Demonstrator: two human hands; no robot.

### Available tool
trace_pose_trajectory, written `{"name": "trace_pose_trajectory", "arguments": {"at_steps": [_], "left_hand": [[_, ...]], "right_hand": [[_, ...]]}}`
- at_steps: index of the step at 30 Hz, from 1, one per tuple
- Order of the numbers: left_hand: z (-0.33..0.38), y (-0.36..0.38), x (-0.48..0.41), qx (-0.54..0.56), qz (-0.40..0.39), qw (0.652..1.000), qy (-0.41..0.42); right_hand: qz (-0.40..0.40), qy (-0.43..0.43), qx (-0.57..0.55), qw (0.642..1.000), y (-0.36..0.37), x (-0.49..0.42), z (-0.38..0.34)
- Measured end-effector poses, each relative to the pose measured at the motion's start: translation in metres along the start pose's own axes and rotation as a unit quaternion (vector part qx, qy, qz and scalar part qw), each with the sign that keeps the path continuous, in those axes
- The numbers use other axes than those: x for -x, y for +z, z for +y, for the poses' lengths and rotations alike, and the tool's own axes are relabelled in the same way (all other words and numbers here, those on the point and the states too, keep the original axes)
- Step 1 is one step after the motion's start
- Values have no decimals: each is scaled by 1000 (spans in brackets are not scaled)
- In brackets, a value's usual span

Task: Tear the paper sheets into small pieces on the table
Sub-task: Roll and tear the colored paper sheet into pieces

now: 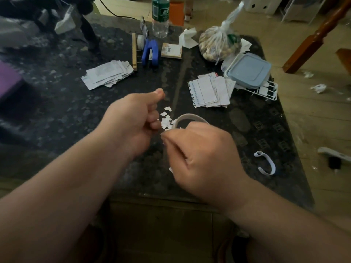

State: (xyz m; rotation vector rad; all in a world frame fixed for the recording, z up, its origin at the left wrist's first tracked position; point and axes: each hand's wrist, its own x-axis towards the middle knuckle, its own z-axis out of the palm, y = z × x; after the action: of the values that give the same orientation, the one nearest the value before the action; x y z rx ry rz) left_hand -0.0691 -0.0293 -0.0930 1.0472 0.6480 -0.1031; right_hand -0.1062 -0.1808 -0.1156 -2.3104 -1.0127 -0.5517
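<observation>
Strip pinched in right hand, curling back over that hand; its end just beside left hand, fingers curled, hold unclear; scraps between both

Nothing fully legible. The bottle has a green label with white characters, probably Chinese, too blurred to read. On the right stack of sheets the top sheet is a printed form: ruled lines, 1 column of bold Chinese characters down its left edge, small body text unreadable. The left stack of sheets shows faint grey print only. The notepad cover shows a picture, wording unclear.
</observation>
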Motion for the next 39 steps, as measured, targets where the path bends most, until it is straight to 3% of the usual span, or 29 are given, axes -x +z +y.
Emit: {"name": "trace_pose_trajectory", "arguments": {"at_steps": [8, 13, 18, 25, 28, 30, 32, 35, 37, 39], "left_hand": [[-21, -19, 19, -122, -60, 990, 23], [-26, -19, 35, -135, -114, 984, 4], [-28, -16, 42, -164, -139, 976, 25], [-28, -14, 49, -157, -146, 977, 21], [-27, -15, 53, -137, -161, 977, 10], [-26, -15, 55, -136, -171, 976, 15], [-24, -15, 56, -143, -190, 971, 16], [-24, -14, 60, -159, -229, 960, 11], [-25, -13, 62, -162, -239, 957, 10], [-26, -12, 63, -164, -241, 957, 11]], "right_hand": [[-55, 193, -22, 979, -34, 5, 70], [-179, 330, 27, 927, -39, 10, 87], [-178, 318, 84, 927, -31, 11, 99], [-242, 386, 87, 886, -14, 12, 104], [-210, 353, 96, 907, -21, 6, 93], [-140, 319, 26, 937, -33, -1, 77], [-100, 303, -118, 940, -46, -9, 57], [-139, 315, -345, 873, -57, -14, 40], [-168, 342, -432, 817, -56, -13, 39], [-183, 360, -467, 787, -55, -14, 40]]}}
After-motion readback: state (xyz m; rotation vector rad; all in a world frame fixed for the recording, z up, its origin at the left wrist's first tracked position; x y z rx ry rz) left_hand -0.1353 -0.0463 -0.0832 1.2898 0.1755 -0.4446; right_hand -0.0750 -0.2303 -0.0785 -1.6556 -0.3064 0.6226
